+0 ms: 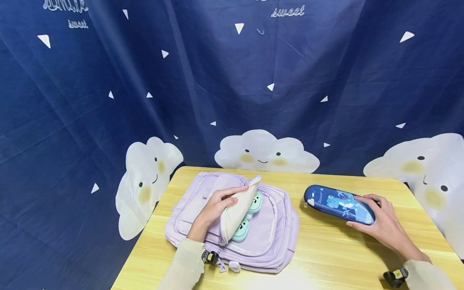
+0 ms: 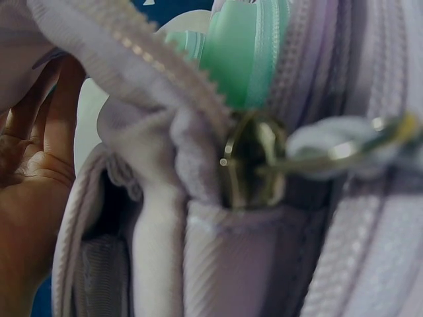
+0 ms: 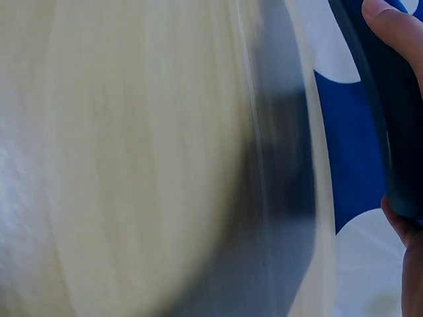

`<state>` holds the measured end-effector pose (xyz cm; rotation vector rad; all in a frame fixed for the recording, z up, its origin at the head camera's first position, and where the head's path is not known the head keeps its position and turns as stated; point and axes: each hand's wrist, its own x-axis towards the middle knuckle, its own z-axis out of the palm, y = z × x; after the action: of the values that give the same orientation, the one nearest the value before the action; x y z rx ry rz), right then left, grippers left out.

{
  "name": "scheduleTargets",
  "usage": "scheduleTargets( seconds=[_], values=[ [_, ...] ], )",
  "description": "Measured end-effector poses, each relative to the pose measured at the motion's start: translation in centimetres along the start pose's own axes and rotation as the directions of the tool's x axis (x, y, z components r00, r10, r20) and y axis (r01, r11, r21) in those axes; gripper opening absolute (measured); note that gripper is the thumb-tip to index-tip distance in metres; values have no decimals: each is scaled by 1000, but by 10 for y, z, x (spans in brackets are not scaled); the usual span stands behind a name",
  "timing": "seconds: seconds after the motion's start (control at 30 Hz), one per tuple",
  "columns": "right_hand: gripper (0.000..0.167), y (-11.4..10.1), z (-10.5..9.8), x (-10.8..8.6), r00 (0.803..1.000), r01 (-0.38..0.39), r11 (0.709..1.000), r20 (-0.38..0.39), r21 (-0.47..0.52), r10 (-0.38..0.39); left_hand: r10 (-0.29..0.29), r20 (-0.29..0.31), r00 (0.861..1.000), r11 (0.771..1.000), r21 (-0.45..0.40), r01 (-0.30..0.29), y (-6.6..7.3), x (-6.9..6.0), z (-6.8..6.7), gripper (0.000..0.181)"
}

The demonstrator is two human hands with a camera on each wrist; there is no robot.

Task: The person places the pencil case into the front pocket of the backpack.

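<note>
A lilac backpack (image 1: 279, 225) lies flat on the table, its front pocket unzipped. My left hand (image 1: 214, 207) grips the pocket's flap (image 1: 237, 213) and holds it folded back, cream lining showing. Two mint-green round cases with faces, an upper case (image 1: 256, 202) and a lower case (image 1: 241, 230), show in the opening. In the left wrist view a metal zipper pull (image 2: 254, 162) hangs close up, with mint green (image 2: 231, 53) behind it. My right hand (image 1: 384, 221) holds a dark blue dinosaur pencil case (image 1: 326, 201) by its right end, raised above the table.
The light wooden table (image 1: 326, 257) has rounded far corners. Behind it hangs a navy curtain (image 1: 232, 80) with white triangles and smiling clouds. The pencil case casts a shadow on the wood. A white tag (image 1: 234, 266) lies by the backpack's near edge.
</note>
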<state>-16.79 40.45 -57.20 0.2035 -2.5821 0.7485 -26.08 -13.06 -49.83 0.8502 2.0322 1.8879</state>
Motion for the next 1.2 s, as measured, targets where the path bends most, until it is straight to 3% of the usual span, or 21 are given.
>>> scheduleTargets(
  seconds=[0.13, 0.87, 1.2],
  values=[
    [93, -7, 2, -1, 999, 42, 999, -12, 10, -42, 0, -2, 1000, 1000, 7, 0, 1, 0, 0, 48],
    [93, -49, 15, -2, 995, 83, 995, 54, 55, -86, 6, -7, 1000, 999, 43, -6, 3, 0, 1, 48],
    [96, -65, 26, -1, 985, 162, 985, 43, 56, -164, -3, -12, 1000, 999, 45, 4, 3, 0, 1, 48]
  ],
)
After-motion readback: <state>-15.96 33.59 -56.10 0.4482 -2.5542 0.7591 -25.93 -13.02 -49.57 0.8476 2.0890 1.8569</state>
